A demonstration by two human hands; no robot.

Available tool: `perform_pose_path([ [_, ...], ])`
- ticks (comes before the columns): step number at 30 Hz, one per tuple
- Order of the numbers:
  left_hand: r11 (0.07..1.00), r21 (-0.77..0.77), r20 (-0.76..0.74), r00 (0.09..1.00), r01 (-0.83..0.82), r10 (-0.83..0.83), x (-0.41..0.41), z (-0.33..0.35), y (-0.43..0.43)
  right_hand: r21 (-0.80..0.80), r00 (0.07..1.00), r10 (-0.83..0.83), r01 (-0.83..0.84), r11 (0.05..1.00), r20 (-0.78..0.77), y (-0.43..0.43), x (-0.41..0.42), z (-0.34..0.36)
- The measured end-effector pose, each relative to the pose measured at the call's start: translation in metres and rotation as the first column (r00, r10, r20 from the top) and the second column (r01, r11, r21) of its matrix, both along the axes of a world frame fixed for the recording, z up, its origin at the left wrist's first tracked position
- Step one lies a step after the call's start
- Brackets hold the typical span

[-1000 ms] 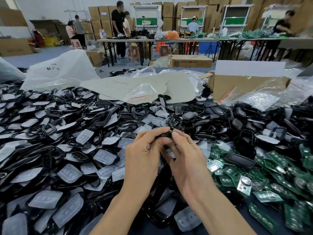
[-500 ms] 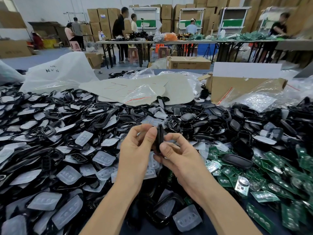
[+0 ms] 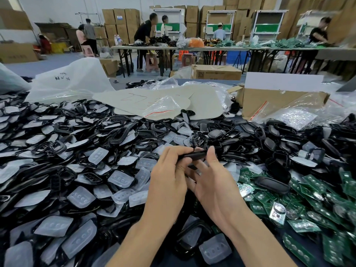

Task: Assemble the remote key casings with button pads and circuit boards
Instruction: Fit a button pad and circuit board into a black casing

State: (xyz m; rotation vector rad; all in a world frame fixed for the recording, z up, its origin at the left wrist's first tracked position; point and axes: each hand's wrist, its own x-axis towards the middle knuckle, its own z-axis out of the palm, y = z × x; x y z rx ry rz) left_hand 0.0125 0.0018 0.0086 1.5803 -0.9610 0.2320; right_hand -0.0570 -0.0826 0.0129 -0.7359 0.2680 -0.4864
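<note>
Both hands hold one black key casing (image 3: 194,155) edge-on above the table's middle. My left hand (image 3: 169,176) pinches its left end with thumb and fingers. My right hand (image 3: 213,182) grips the right end, thumb on top, fingers underneath. What is inside the casing is hidden. Translucent button pads (image 3: 120,179) and black casing frames (image 3: 119,134) lie heaped over the left and centre. Green circuit boards (image 3: 300,201) are piled at the right. A closed black casing (image 3: 272,185) rests on the boards.
A brown cardboard box (image 3: 279,101) and clear plastic bags (image 3: 294,118) sit at the back right. Grey card sheets (image 3: 154,102) and a white bag (image 3: 67,79) lie behind the piles. People work at long tables (image 3: 212,48) far behind.
The casing was turned from upright on its edge to lying level between both hands. The hands shifted slightly to the right, my right thumb coming on top.
</note>
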Motion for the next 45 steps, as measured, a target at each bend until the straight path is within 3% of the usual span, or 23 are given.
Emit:
perform_pose_path([
  [3,1.000,-0.002,0.042,0.999,0.008,-0.008,-0.001,-0.003,-0.003,0.103,0.998,0.032,-0.036,0.994,0.045,0.004,-0.001,0.001],
  [5,0.997,0.021,0.094,0.993,-0.070,0.068,0.001,-0.004,-0.003,0.132,0.997,0.031,-0.040,0.990,0.068,0.006,-0.002,0.001],
  [10,0.991,0.066,0.198,0.975,-0.114,0.099,0.004,-0.004,-0.002,-0.008,0.996,-0.066,0.066,0.998,0.054,0.007,-0.002,0.002],
  [15,0.999,0.010,0.178,0.983,-0.050,0.047,0.003,-0.002,0.000,-0.135,0.991,-0.125,0.130,0.982,0.044,0.011,-0.002,0.001],
  [18,0.996,-0.022,0.225,0.970,-0.091,0.094,0.006,-0.003,0.001,-0.159,0.988,-0.144,0.150,0.976,0.047,0.014,-0.001,0.001],
  [36,0.988,-0.059,0.301,0.942,-0.141,0.152,0.010,-0.009,-0.006,-0.039,0.981,-0.187,0.189,0.981,0.053,0.021,0.000,-0.003],
  [45,0.996,0.002,0.226,0.970,-0.094,0.091,0.008,-0.006,-0.005,-0.019,0.980,-0.197,0.198,0.980,0.013,0.015,0.000,-0.002],
])
